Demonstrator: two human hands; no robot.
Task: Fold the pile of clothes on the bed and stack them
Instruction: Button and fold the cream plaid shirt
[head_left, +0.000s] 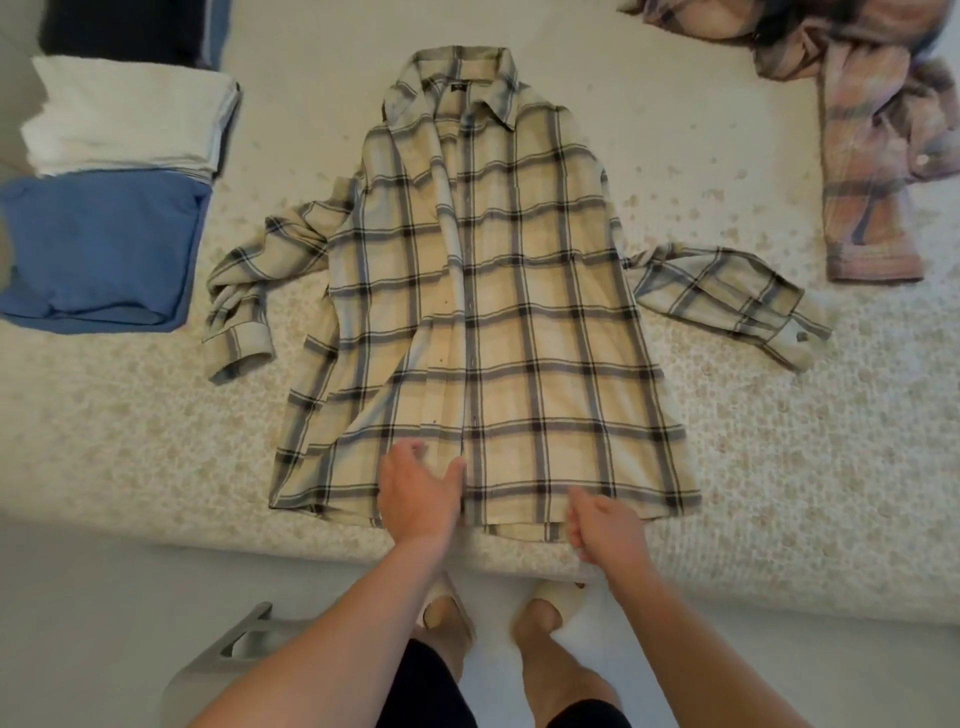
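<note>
A cream plaid shirt (498, 312) with dark checks lies flat on the bed (779, 467), collar at the far side, both sleeves spread outward. My left hand (421, 491) rests on the shirt's near hem beside the button strip, fingers relaxed and spread. My right hand (602, 527) is at the hem a little further right, fingers curled onto the hem's edge. A crumpled pink plaid garment (872, 156) lies at the far right. Folded items sit at the left: a white one (124, 114) and a blue one (98, 249).
A dark folded item (130, 26) lies behind the white one at the far left corner. The bed's near edge runs just below my hands. A grey plastic object (228, 654) stands on the floor at the lower left, near my feet in pale slippers.
</note>
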